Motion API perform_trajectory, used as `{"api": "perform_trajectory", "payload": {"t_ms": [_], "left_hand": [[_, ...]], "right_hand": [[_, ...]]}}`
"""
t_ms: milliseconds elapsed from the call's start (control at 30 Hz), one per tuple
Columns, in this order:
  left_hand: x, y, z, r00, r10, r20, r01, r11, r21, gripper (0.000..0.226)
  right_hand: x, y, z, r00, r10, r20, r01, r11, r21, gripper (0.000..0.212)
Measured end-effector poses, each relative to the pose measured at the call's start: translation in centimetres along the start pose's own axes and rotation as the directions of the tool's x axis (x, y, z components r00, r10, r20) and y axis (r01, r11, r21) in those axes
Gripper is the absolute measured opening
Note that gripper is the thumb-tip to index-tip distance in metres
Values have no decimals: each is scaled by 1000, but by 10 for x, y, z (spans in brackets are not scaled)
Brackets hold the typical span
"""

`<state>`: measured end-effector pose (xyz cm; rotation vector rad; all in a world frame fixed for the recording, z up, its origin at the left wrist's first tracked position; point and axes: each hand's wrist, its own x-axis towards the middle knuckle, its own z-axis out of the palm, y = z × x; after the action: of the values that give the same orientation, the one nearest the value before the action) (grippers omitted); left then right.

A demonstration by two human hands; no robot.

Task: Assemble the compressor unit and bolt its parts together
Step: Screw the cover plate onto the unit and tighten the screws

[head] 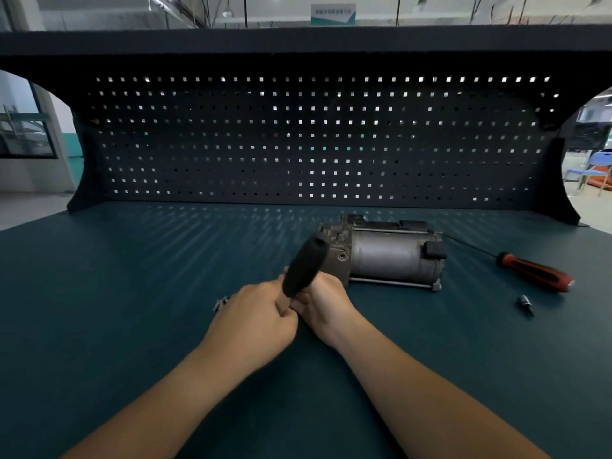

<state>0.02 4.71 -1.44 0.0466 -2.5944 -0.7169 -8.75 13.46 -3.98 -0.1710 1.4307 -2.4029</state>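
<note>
My green bench [116, 293] runs back to a dark pegboard [298, 144], light showing through its holes, under a shelf [298, 41], with a sign [333, 14] high beyond, a window [23, 134] far left and a blue chair [596, 164] far right.

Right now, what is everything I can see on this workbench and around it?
compressor: one, grey metal, lying mid-bench beyond the hands
tool: one, black handle, tilted, held in front of the compressor
screwdriver: one, red and black handle, lying on the bench right of the compressor
bit: one, dark metal, on the bench just in front of the screwdriver
small metal piece: count unclear, silvery, on the bench left of the hands
bench: one, dark green top
pegboard: one, black, along the back of the bench
chair: one, blue, far right background
left hand: one, holds the tool's lower end
right hand: one, grips the tool's lower end
</note>
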Motion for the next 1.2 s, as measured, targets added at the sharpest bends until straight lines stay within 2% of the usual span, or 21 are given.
{"api": "perform_trajectory", "payload": {"t_ms": [67, 100, 133, 167, 200, 233, 267, 300, 333, 367, 400, 433, 533, 600, 667, 800, 867, 967, 1067, 1133, 1200], "left_hand": [[-1, 2, 1, 998, 47, -35, -44, 996, 72, 31], [0, 1, 2, 998, 53, -24, -52, 997, 54, 31], [1, 0, 2, 999, 27, 19, -26, 999, -30, 30], [2, 1, 1, 995, -36, 97, 54, 981, -189, 25], [3, 2, 0, 974, -113, 194, 187, 887, -422, 21], [5, 4, -1, 937, -184, 298, 341, 673, -656, 18], [7, 6, -3, 882, -224, 415, 470, 368, -802, 18], [9, 6, -6, 834, -229, 502, 527, 63, -847, 19], [10, 5, -8, 802, -227, 552, 527, -164, -834, 20], [12, 4, -12, 785, -225, 577, 510, -293, -809, 21], [13, 3, -14, 781, -224, 582, 505, -322, -801, 20], [13, 2, -15, 786, -232, 573, 514, -267, -815, 18], [12, 5, -11, 830, -290, 476, 523, 109, -846, 22], [12, 8, -10, 866, -302, 399, 484, 306, -820, 26], [13, 11, -11, 894, -295, 338, 439, 415, -797, 30], [11, 13, -11, 921, -271, 281, 387, 538, -749, 34], [11, 14, -10, 931, -245, 271, 365, 587, -723, 38], [12, 13, -9, 942, -204, 266, 334, 643, -689, 29], [11, 9, -7, 943, -185, 277, 330, 639, -695, 32], [7, 7, -4, 927, -192, 323, 374, 554, -744, 38], [6, 5, -4, 889, -224, 401, 456, 334, -825, 35]], "right_hand": [[0, 0, 1, 1000, -15, 4, 15, 1000, 8, 24], [0, 1, 1, 1000, -22, 4, 22, 1000, 7, 23], [0, 1, 0, 1000, -27, 0, 27, 1000, 0, 23], [0, 2, 0, 1000, -30, -3, 30, 1000, -7, 22], [0, 2, -1, 1000, -31, -2, 31, 999, -7, 23], [-1, 2, -2, 999, -33, 10, 33, 999, -10, 25], [-1, 2, -2, 999, -33, 30, 34, 999, -26, 28], [-1, 1, -2, 998, -32, 54, 34, 998, -46, 30], [-1, 1, -2, 997, -30, 72, 34, 998, -58, 32], [-2, 1, -2, 996, -29, 81, 34, 998, -60, 32], [-2, 2, -2, 996, -27, 83, 32, 998, -62, 32], [-2, 2, -1, 996, -24, 83, 29, 997, -66, 31], [-5, 0, 0, 996, -17, 86, 21, 998, -51, 28], [-5, -1, 0, 996, -13, 89, 15, 1000, -23, 26], [-4, -2, -1, 996, -11, 91, 13, 1000, -17, 26], [-5, -4, -1, 995, -5, 97, 5, 1000, -4, 27], [-6, -5, -1, 995, 3, 97, -3, 1000, -2, 27], [-6, -6, -1, 995, 10, 102, -11, 1000, 11, 25], [-6, -6, 0, 994, 20, 105, -23, 1000, 20, 23], [-7, -6, 0, 995, 26, 93, -27, 1000, 9, 23], [-8, -5, -1, 996, 18, 90, -18, 1000, -8, 22]]}}
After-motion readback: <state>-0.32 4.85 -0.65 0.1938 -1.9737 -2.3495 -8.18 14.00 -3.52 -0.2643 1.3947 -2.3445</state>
